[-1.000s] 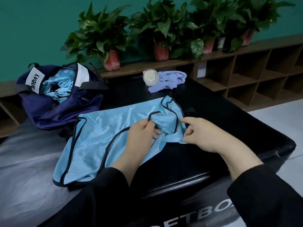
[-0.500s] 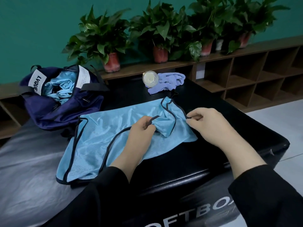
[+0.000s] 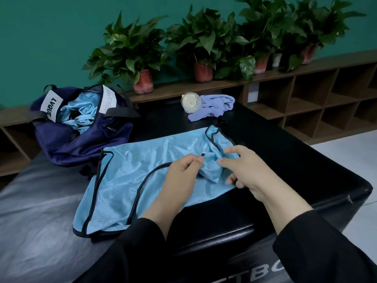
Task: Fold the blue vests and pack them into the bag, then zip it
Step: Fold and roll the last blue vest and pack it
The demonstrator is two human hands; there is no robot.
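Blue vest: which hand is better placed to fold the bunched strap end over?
Left. The left hand already pinches the blue vest beside the bunch; the right hand is open.

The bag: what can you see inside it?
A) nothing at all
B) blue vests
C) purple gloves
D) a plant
B: the open bag shows bunched blue vests in its mouth; the purple cloth lies apart on the black table, and the plants stand on the shelf.
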